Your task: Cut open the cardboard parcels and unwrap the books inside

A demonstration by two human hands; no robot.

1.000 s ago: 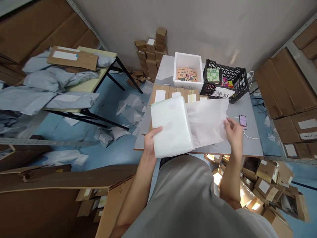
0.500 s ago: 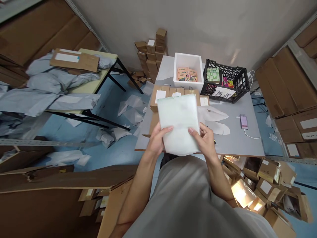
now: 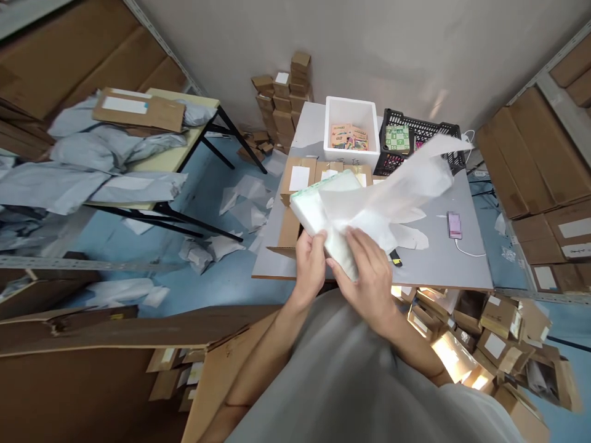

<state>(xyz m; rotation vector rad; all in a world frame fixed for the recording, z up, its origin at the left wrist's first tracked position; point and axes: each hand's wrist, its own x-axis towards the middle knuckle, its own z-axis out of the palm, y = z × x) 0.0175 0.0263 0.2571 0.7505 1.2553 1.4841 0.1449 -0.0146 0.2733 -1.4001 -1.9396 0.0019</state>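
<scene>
My left hand point(image 3: 311, 261) is closed around the near left edge of a flat rectangular bundle point(image 3: 308, 206), pale white with a greenish edge at its far end. The bundle is tilted above the table front. A thin, translucent white wrapping sheet point(image 3: 410, 178) hangs loose from it, spread to the right and blurred by motion. My right hand point(image 3: 369, 277) is closed at the bundle's right side, with its fingers on the sheet; its fingertips are partly hidden. What lies inside the wrapping cannot be made out.
On the grey table point(image 3: 457, 258) are cardboard boxes point(image 3: 295, 178), a white foam box point(image 3: 351, 157) of small packs, a black crate point(image 3: 392, 166), a box cutter point(image 3: 396, 257) and a phone point(image 3: 454, 225). Grey parcels point(image 3: 92, 160) cover a side table. Cartons point(image 3: 494, 344) lie at lower right.
The bundle was held flat between both hands; now it is tilted, and a loose white sheet has come away to the right. My right hand has moved in over it.
</scene>
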